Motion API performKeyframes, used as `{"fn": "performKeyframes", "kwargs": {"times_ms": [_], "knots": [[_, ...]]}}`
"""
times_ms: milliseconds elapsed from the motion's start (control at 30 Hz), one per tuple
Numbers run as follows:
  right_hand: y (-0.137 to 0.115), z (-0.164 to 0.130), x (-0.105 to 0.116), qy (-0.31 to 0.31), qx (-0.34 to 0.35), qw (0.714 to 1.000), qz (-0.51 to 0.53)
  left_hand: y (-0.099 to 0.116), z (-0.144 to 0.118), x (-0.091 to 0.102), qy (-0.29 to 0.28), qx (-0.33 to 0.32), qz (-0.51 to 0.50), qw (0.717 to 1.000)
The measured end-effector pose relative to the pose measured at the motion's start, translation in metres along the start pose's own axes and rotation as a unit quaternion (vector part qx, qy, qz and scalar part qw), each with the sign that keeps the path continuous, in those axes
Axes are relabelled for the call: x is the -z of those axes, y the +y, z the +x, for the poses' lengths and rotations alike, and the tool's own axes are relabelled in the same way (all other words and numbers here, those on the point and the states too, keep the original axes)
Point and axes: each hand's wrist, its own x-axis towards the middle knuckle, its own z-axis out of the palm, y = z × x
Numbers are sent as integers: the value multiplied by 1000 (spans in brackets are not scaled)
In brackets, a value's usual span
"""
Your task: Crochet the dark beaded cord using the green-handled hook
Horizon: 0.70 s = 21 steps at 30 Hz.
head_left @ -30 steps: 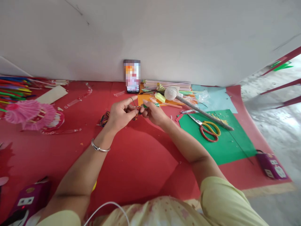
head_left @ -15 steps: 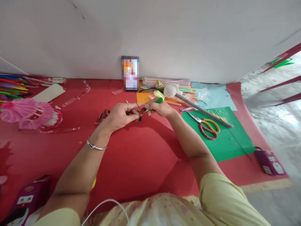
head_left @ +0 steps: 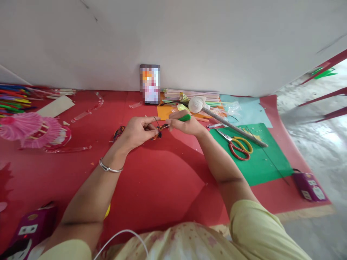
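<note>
My left hand (head_left: 139, 130) is closed, its thumb and fingers pinching a small piece of dark and orange yarn work (head_left: 159, 133). A dark strand of yarn rises by its forefinger. In my right hand (head_left: 187, 123) is a green-handled crochet hook (head_left: 185, 118), the fingers wrapped round it. Its thin metal shaft points left and its end meets the yarn work; the very tip is too small to make out. A coil of multicoloured yarn (head_left: 118, 133) lies on the red table cover (head_left: 159, 180), just left of my left hand.
Scissors (head_left: 238, 146) and a long grey stick with a white wrapped head (head_left: 196, 104) lie at right, partly on green paper (head_left: 267, 169). A phone (head_left: 150, 85) leans on the wall. Pink paper craft (head_left: 32, 130) and coloured sticks (head_left: 16, 99) are at left; purple boxes (head_left: 309, 186) stand near the edges.
My right hand has shifted slightly and turned, so more of the hook's green handle shows and the hook sits a little further right. My left hand stays almost still, keeping its pinch.
</note>
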Motion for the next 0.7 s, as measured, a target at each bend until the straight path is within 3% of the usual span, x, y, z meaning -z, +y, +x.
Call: {"fn": "performKeyframes", "kwargs": {"times_ms": [367, 700], "knots": [[5, 0, -4, -26, -9, 1000, 10, 0, 0, 2, -5, -19, 27, 999], [-7, -3, -13, 6, 33, 999, -38, -3, 0, 3, 30, -17, 45, 998]]}}
